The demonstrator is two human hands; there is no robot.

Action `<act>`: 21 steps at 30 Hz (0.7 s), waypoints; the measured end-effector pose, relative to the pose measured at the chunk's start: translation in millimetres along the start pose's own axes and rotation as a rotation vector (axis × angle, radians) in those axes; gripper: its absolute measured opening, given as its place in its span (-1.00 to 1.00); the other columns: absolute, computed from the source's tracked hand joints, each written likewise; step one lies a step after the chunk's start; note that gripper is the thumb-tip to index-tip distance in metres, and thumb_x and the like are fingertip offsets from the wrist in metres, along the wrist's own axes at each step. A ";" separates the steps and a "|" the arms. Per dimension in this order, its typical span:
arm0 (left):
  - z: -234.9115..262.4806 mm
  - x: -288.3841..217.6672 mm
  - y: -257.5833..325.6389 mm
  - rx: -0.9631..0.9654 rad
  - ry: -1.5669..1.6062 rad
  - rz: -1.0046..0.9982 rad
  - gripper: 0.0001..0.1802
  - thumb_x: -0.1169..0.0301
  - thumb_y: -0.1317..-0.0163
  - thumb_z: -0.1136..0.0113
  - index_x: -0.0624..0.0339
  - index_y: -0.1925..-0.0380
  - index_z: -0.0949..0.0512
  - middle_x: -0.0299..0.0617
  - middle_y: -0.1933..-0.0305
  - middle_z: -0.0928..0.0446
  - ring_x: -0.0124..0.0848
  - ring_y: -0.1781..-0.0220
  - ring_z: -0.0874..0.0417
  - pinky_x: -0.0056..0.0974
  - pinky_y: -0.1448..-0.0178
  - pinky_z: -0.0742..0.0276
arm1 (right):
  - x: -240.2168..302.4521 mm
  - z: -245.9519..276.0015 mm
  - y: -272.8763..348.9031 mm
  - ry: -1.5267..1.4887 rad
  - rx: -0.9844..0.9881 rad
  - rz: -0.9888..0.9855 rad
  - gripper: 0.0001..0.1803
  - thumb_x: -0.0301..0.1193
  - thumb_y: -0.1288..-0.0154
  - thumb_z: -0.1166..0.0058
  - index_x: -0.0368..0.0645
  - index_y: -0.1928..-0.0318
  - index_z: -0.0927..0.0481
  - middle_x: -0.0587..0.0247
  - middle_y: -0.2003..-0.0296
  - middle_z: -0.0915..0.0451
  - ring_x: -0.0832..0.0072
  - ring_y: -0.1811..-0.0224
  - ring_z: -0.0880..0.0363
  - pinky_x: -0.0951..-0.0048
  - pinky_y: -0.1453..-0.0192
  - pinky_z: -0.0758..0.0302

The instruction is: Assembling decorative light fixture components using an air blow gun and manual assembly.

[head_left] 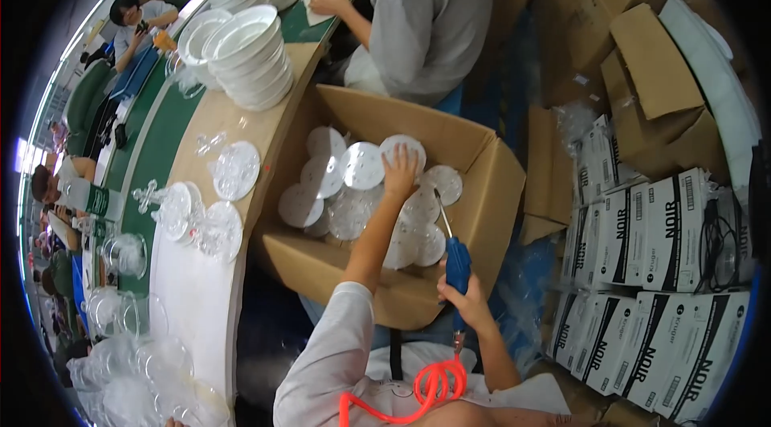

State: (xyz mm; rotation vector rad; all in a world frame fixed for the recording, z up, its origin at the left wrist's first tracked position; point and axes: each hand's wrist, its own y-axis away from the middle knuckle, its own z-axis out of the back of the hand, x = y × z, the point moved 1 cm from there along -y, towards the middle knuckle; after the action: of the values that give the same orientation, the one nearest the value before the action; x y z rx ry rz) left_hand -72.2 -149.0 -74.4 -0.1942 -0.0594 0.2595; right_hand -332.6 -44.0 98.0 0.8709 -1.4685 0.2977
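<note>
A cardboard box [353, 270] stands open in front of me, and many round white and clear plastic discs [363, 166] lie loose inside it. My left hand [399, 174] reaches into the box with its fingers spread over a white disc [412, 146] near the far side. My right hand [470, 298], closed, grips a blue air gun [458, 266] with a long thin metal nozzle. Its nozzle points up and away, over the discs at the box's right side. An orange coiled hose [440, 383] runs from the gun's lower end across my lap.
Left of the box curves a workbench [189, 298] with clear plastic parts [237, 170] and stacked white bowls [249, 57]. Printed cartons [650, 347] and open cardboard boxes [658, 73] are piled on the right. A co-worker in grey [434, 17] sits just beyond the box.
</note>
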 end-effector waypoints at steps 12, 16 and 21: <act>-22.0 30.3 0.0 -0.048 -0.039 -0.010 -0.39 0.36 -0.16 0.08 -0.04 -0.26 -0.08 0.02 -0.29 -0.15 -0.01 -0.27 -0.22 0.20 -0.15 -0.24 | -1.8 8.4 -16.4 0.106 0.006 0.040 -0.59 -0.41 -0.08 -0.11 -0.23 0.04 -0.36 0.33 0.47 -0.49 0.58 0.44 -0.46 0.53 0.29 -0.40; 36.0 45.1 -6.0 -0.212 0.770 0.250 -0.52 0.40 -0.21 0.08 0.06 -0.17 -0.23 0.12 -0.07 -0.38 0.01 -0.03 -0.46 -0.12 -0.07 -0.39 | -8.0 2.1 -22.3 0.109 0.032 0.064 -0.61 -0.40 -0.08 -0.11 -0.22 0.07 -0.36 0.32 0.48 -0.49 0.56 0.44 -0.47 0.51 0.30 -0.41; 66.1 67.9 25.6 -0.222 2.313 0.847 -0.50 0.11 -0.28 0.10 0.22 -0.09 -0.32 -0.13 -0.03 -0.46 -0.15 -0.03 -0.49 -0.11 -0.12 -0.39 | -4.8 -22.1 -22.2 0.311 0.158 0.086 -0.62 -0.39 -0.07 -0.09 -0.21 0.09 -0.35 0.19 0.49 -0.52 0.34 0.42 -0.55 0.37 0.27 -0.44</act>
State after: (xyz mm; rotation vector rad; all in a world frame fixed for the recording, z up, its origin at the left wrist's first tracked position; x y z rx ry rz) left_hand -18.5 -94.9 -12.4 -0.6346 2.3422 0.7258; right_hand -302.2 -42.7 89.0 0.8452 -1.2057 0.5930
